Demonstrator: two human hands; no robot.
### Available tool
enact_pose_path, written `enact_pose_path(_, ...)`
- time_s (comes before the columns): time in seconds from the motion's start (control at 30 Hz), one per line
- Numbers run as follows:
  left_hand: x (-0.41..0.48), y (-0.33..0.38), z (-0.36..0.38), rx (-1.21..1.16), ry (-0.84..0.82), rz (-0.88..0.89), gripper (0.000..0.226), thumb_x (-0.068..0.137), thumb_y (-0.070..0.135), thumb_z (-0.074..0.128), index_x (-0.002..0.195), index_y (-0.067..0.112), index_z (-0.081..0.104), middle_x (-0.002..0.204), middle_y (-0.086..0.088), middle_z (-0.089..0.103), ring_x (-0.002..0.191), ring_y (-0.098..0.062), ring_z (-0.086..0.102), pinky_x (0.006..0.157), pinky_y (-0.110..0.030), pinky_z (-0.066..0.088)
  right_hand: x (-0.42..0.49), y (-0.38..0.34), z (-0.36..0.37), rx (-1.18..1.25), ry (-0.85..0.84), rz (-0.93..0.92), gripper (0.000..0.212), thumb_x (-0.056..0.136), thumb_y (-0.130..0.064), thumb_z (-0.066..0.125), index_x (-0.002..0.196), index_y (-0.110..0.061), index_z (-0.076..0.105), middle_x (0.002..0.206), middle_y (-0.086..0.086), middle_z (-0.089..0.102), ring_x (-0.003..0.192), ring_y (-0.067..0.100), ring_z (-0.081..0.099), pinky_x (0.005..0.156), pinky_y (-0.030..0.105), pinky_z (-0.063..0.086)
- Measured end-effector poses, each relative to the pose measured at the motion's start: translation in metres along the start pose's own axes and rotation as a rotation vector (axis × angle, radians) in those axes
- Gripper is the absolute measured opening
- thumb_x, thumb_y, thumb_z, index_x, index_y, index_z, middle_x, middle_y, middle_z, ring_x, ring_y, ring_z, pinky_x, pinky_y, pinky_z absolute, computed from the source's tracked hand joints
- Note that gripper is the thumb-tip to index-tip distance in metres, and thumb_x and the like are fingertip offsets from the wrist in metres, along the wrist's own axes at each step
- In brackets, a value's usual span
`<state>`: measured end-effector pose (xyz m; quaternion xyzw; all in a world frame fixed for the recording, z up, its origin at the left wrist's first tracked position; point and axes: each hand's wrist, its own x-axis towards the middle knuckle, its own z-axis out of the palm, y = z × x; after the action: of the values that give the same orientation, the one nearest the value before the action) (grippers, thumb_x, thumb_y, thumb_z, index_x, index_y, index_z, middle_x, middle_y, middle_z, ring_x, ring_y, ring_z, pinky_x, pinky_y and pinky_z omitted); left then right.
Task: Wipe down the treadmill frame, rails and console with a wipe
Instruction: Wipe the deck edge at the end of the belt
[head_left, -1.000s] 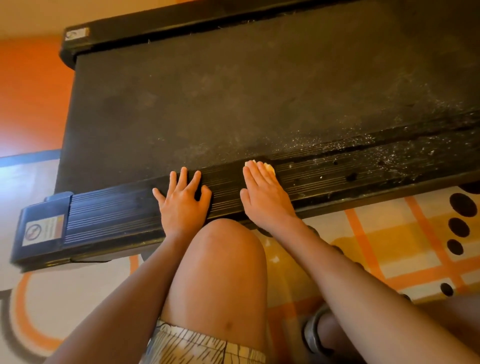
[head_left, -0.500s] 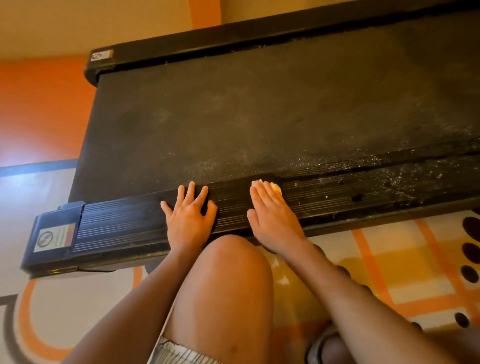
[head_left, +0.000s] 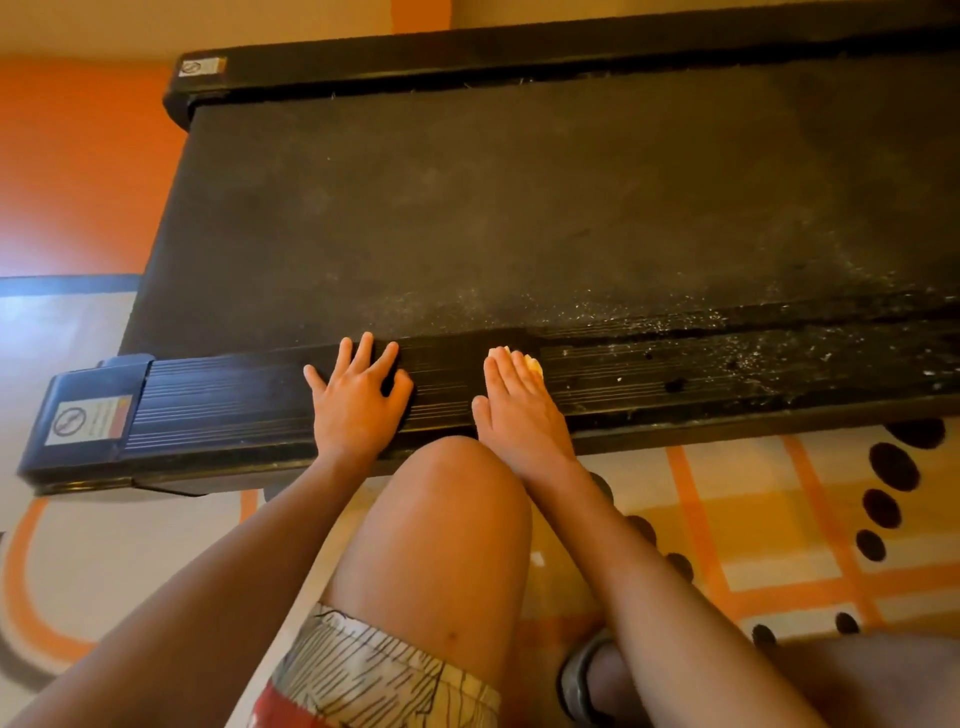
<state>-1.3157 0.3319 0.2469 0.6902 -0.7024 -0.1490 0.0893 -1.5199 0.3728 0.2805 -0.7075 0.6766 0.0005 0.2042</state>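
Only an edge of the pale yellow wipe (head_left: 532, 362) peeks past the right hand's (head_left: 519, 415) fingers, which are straight, together and pressing it onto the treadmill's ribbed side rail (head_left: 234, 400). Left of them the left hand (head_left: 358, 402) lies flat on the same rail, fingers spread. White specks (head_left: 753, 353) dot the rail to the right.

In my head view, the near side rail (head_left: 223, 400) runs left to right, with the belt (head_left: 519, 208) behind it and the far rail (head_left: 519, 52) beyond. The end cap (head_left: 88, 421) closes the rail's left end. Both hands lie flat on the rail, left hand (head_left: 358, 400) apart from right hand (head_left: 514, 410). The wipe (head_left: 532, 362) lies under the right fingertips. The knee (head_left: 447, 499) sits before the rail, between the forearms, above the rug (head_left: 779, 519).
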Motion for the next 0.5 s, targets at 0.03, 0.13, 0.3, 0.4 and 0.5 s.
enact_pose_path(0.03, 0.0, 0.0, 0.001, -0.001, 0.002, 0.002, 0.052, 0.106, 0.051, 0.033, 0.156, 0.034, 0.036, 0.167, -0.002, 0.023, 0.156, -0.026, 0.011, 0.121, -0.066, 0.001, -0.008, 0.003, 0.002, 0.005, -0.013, -0.016, 0.06, 0.112, -0.04, 0.021, 0.164, -0.016, 0.003, 0.172, 0.002, -0.003, 0.158, 0.018, -0.008, 0.128, 0.037, -0.004)
enact_pose_path(0.13, 0.0, 0.003, 0.001, 0.01, -0.001, 0.007, 0.053, 0.107, 0.051, 0.032, 0.156, 0.033, 0.035, 0.167, -0.002, 0.023, 0.156, -0.026, 0.01, 0.121, -0.067, 0.002, -0.003, 0.013, -0.001, 0.008, -0.016, -0.047, 0.06, 0.112, -0.04, 0.021, 0.164, -0.016, 0.005, 0.172, 0.001, -0.001, 0.158, 0.017, -0.007, 0.125, 0.033, -0.006)
enact_pose_path(0.3, -0.001, 0.002, 0.001, 0.021, -0.007, 0.004, 0.054, 0.106, 0.052, 0.031, 0.157, 0.033, 0.034, 0.168, -0.002, 0.021, 0.156, -0.026, 0.009, 0.121, -0.067, 0.002, 0.026, 0.009, -0.011, -0.044, -0.002, -0.011, 0.06, 0.112, -0.041, 0.022, 0.164, -0.016, 0.003, 0.172, 0.002, -0.003, 0.158, 0.019, -0.008, 0.127, 0.037, -0.003)
enact_pose_path(0.4, 0.0, 0.001, 0.001, 0.015, -0.008, 0.005, 0.054, 0.106, 0.053, 0.031, 0.157, 0.034, 0.034, 0.168, -0.002, 0.021, 0.156, -0.026, 0.009, 0.12, -0.066, 0.001, 0.013, 0.003, -0.006, 0.009, 0.005, -0.018, 0.061, 0.112, -0.04, 0.023, 0.164, -0.016, 0.004, 0.172, 0.002, -0.003, 0.158, 0.019, -0.008, 0.127, 0.037, -0.004)
enact_pose_path(0.5, 0.001, 0.001, 0.002, 0.009, -0.008, 0.003, 0.054, 0.106, 0.053, 0.031, 0.157, 0.034, 0.034, 0.167, -0.001, 0.022, 0.156, -0.026, 0.009, 0.12, -0.065, 0.0, -0.012, 0.004, 0.008, -0.008, -0.002, -0.064, 0.061, 0.111, -0.041, 0.023, 0.164, -0.017, 0.004, 0.172, 0.001, -0.002, 0.158, 0.018, -0.008, 0.129, 0.038, -0.001)
